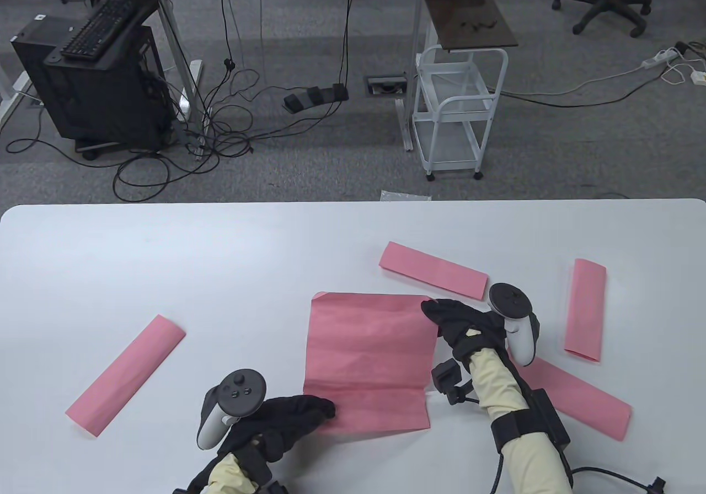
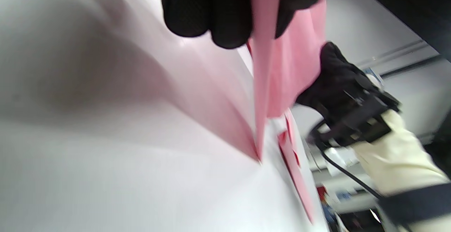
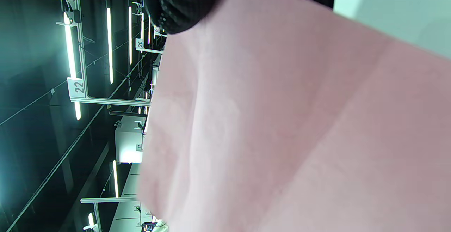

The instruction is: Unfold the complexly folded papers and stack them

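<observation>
Large pink paper sheet (image 1: 367, 359), opened out nearly flat and creased, at the middle of the white counter (image 1: 165, 262), toward its near edge. The left hand (image 1: 281, 419) in a black sensor glove pinches the sheet's near-left corner; in the left wrist view the fingers (image 2: 211, 13) are curled round the pink edge, which is lifted off the counter there. The right hand (image 1: 460, 326), likewise gloved, grips the sheet's far-right corner, fingers curled over the edge; the right wrist view shows the sheet's underside filling most of the frame below one dark fingertip (image 3: 179, 6). A narrow flap along the sheet's near edge is marked off by a crease running across its width.

Four folded pink paper strips lie around the sheet, apart from it: one long strip (image 1: 126, 375) lies diagonally at the left of the counter; one strip (image 1: 433, 269) lies beyond the sheet's far-right corner; one strip (image 1: 586, 309) stands roughly lengthwise at the far right; one strip (image 1: 579, 400) lies partly under the right forearm.

A grey-and-black tracker (image 1: 234, 400) sits on the back of the left hand, a second tracker (image 1: 515, 320) on the right.

Beyond the counter, on grey carpet: a white wheeled trolley (image 1: 455, 119), a black computer tower (image 1: 94, 91) carrying a keyboard, and loose cables
</observation>
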The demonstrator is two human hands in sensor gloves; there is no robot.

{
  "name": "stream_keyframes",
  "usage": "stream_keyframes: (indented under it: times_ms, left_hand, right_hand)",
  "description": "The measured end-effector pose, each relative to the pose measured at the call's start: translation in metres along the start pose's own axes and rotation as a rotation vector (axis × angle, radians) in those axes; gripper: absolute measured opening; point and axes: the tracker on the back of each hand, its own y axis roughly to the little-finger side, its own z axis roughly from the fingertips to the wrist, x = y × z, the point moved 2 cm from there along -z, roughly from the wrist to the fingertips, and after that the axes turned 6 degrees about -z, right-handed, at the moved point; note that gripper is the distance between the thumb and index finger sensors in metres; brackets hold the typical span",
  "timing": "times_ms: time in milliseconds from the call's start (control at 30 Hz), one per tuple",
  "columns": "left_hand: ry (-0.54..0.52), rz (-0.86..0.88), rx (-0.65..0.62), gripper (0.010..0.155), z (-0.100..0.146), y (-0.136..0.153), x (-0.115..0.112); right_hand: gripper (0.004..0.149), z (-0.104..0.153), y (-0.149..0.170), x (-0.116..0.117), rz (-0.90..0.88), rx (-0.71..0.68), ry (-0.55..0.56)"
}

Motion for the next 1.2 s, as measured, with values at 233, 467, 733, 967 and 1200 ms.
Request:
stream_keyframes:
  times_ms: [233,467,733,967,1200]
  left_hand:
    - [0.033,-0.061,-0.016,0.071,-0.001,-0.004,-0.002]
    - [-0.132,-0.247,0.015,0.037,0.003,-0.011,-0.002]
    - [0.105,-0.313,-0.038,0.040,-0.002,-0.013,-0.017]
    - [0.257,-0.284,0.028,0.063,-0.010,-0.005,-0.037]
    - [0.337,-0.427,0.072,0.059,-0.015,-0.007,-0.049]
  right_hand:
    - [0.042,-0.002,0.003,-0.002,-0.005,-0.010,0.035]
    - [0.042,-0.005,0.007,-0.001,0.038,0.006,0.053]
    - [0.042,-0.017,0.015,0.007,0.093,0.040,0.051]
    - [0.042,-0.024,0.020,0.019,0.141,0.037,0.027]
    - [0.042,-0.027,0.019,0.022,0.142,0.037,0.020]
